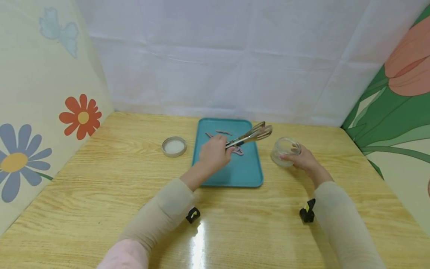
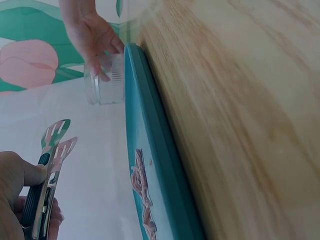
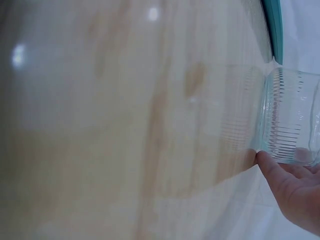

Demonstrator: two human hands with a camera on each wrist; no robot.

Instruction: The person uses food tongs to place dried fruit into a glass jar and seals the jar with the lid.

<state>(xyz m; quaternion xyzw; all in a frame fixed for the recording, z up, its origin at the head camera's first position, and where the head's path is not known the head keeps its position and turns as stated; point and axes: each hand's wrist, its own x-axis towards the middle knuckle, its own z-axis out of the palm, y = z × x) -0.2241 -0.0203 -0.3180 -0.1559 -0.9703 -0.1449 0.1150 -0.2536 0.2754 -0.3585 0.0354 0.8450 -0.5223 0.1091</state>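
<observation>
My left hand (image 1: pixel 215 152) grips a pair of metal tongs (image 1: pixel 252 135) with dark handle grips, held above a blue tray (image 1: pixel 228 175). The slotted heads of the tongs point right, and nothing shows between them in the left wrist view. On the tray lie several thin pinkish strips (image 2: pixel 141 192), partly hidden by the hand in the head view. Right of the tray, my right hand (image 1: pixel 305 160) holds a clear glass jar (image 1: pixel 281 153) by its side. The jar stands on the table with its mouth uncovered, and ridges show on its wall in the right wrist view.
A round lid (image 1: pixel 174 146) with a pale inside lies left of the tray. Two small black objects (image 1: pixel 193 215) with yellow marks sit near the forearms. A white cloth (image 1: pixel 215 74) hangs behind the wooden table (image 1: pixel 134 168), with flower-printed panels at both sides.
</observation>
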